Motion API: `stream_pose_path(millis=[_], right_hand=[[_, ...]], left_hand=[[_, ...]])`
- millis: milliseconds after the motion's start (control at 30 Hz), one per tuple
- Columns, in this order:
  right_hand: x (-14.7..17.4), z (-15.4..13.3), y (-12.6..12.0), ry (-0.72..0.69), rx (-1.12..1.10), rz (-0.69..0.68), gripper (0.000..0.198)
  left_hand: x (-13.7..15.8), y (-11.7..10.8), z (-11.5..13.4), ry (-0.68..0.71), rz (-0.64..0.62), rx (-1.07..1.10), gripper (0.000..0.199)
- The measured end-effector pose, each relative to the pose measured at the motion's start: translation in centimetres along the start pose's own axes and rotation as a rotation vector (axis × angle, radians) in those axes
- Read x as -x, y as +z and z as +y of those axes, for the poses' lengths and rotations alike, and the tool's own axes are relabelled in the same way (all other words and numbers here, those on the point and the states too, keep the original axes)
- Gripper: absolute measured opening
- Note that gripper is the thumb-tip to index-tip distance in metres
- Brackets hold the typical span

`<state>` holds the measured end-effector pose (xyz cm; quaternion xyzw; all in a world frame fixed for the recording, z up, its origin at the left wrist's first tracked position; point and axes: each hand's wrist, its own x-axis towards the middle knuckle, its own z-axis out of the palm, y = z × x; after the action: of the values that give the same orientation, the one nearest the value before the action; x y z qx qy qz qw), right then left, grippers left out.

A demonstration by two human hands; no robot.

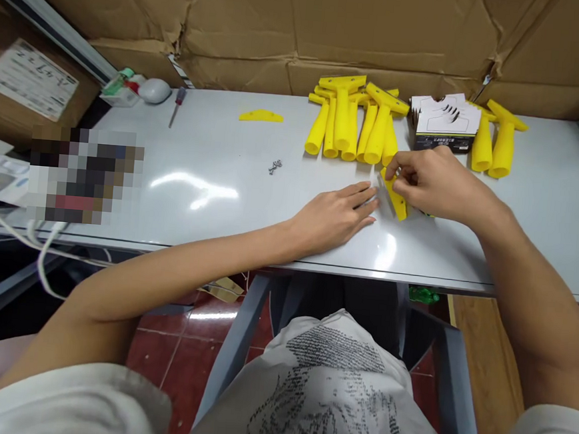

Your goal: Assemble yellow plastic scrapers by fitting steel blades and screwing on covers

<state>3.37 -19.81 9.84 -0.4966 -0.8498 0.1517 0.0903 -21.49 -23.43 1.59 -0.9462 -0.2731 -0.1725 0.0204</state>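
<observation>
My left hand (337,217) lies on the grey tabletop with its fingers stretched out, close to a yellow scraper (399,204). My right hand (430,181) is over that scraper, thumb and fingers pinched at the upper end of its head. A thin blade edge seems to run along the head's left side. The rest of the scraper is mostly hidden under my right hand. Farther left on the table are a small pile of screws (275,168) and a loose yellow cover plate (261,116).
Several yellow scrapers (347,118) stand at the back, with two more (502,150) right of an open blade box (444,125). A screwdriver (177,106) and a white computer mouse (155,91) lie back left. Cardboard (384,30) walls the rear; white cables (41,251) hang at left.
</observation>
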Motion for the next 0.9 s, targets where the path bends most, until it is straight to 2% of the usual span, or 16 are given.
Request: stream_pose_path(millis=[100, 233, 333, 600, 800, 900], right_hand=[[0.0, -0.2, 0.2, 0.005, -0.022, 0.003, 0.026], [-0.3, -0.8, 0.5, -0.004, -0.051, 0.022, 0.025], [-0.5, -1.5, 0.9, -0.016, -0.064, 0.045, 0.023], [-0.8, -2.7, 2.1, -0.036, -0.166, -0.035, 0.017], [-0.5, -2.8, 1.9, -0.025, -0.225, -0.121, 0.020], [-0.5, -2.7, 1.9, -0.013, -0.225, -0.144, 0.023]], left_hand=[[2.0, -1.1, -1.5, -0.064, 0.010, -0.026, 0.045], [5.3, -2.8, -4.7, -0.265, 0.061, 0.018, 0.045], [7.0, -3.4, -6.7, -0.347, 0.092, 0.060, 0.045], [7.4, -4.2, -9.8, -0.399, 0.191, 0.066, 0.047], [8.0, -5.3, -11.5, -0.552, 0.311, 0.149, 0.026], [7.9, -5.7, -11.8, -0.624, 0.286, 0.211, 0.025]])
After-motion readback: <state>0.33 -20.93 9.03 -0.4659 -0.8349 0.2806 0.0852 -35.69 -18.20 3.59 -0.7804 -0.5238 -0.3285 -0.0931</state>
